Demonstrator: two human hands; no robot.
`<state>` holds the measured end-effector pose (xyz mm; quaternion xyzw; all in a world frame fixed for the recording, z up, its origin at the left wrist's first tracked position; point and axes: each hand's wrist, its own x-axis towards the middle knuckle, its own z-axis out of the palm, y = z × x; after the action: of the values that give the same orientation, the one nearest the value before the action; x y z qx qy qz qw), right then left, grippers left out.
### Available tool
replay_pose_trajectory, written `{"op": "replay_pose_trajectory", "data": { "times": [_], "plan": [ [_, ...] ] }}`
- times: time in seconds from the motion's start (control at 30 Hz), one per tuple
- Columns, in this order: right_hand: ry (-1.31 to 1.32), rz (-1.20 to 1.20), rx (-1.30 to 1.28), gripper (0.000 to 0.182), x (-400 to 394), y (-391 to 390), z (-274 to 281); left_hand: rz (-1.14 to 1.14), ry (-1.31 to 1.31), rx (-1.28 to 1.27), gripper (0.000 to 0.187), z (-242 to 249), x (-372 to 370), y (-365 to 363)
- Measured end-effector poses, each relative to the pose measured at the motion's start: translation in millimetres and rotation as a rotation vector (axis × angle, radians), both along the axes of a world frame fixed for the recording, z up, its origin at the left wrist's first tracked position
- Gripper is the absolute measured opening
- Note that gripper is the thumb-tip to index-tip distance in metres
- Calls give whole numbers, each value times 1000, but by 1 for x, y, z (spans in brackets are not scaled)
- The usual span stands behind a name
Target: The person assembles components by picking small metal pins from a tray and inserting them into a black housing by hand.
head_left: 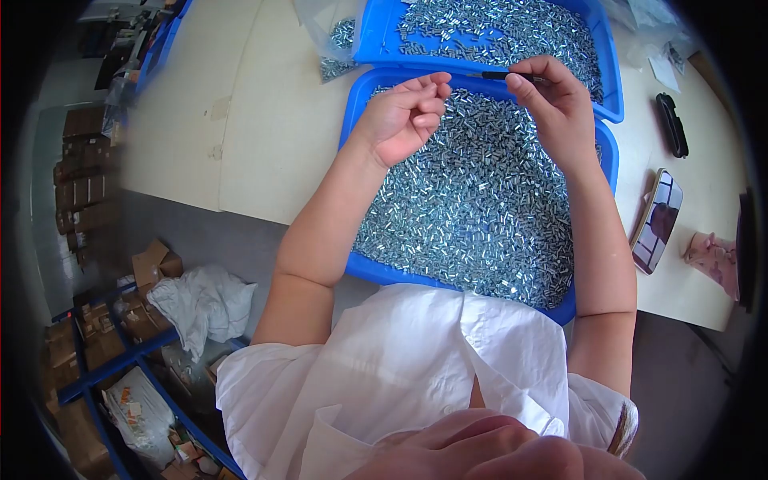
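Note:
My right hand [552,100] pinches a thin black tool [494,75] whose tip points left toward my other hand. My left hand [406,116] is held up with its fingers curled and the index finger and thumb close together; whether something small is between them is too small to tell. Both hands are over the near blue tray [349,120], which is filled with small shiny metal pieces [472,192]. Behind it sits a second blue tray [612,60] with more of the same pieces [512,24].
A plastic bag of metal pieces [340,48] lies left of the far tray. On the right are a black case [671,126], a phone [658,220] and a pinkish patterned item [712,260]. Cardboard boxes [84,176] and a blue-framed rack [120,362] stand at the left.

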<state>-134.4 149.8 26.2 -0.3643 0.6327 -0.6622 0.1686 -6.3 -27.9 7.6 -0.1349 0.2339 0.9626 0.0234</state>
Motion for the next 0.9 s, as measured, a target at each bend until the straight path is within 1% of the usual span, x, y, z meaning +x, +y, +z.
{"op": "replay_pose_trajectory", "data": {
  "times": [0.13, 0.2, 0.33, 0.53, 0.6, 0.73, 0.8, 0.9],
  "plan": [
    [13, 12, -5, 15, 1, -1, -1, -37, -43, -66, 21, 0, 3, 0],
    [26, 11, -22, 15, 2, -2, -2, -31, -59, -174, 24, 1, 4, 3],
    [50, 0, 25, 16, 3, -1, -1, -17, -69, -174, 25, 6, 2, 9],
    [113, 18, 65, 15, 6, -2, 0, 33, -53, -257, 22, 10, 1, 14],
    [153, 16, 55, 15, 6, -2, -2, 73, -61, -384, 20, 10, 0, 16],
    [152, 6, 35, 15, 11, -4, 1, 69, -45, -388, 18, 7, 1, 14],
    [208, -21, 48, 14, 13, -4, 2, 71, -9, -379, 18, 4, 1, 16],
    [185, -9, 59, 14, 14, -4, 2, 89, -23, -385, 17, 7, 1, 18]
  ]
}}
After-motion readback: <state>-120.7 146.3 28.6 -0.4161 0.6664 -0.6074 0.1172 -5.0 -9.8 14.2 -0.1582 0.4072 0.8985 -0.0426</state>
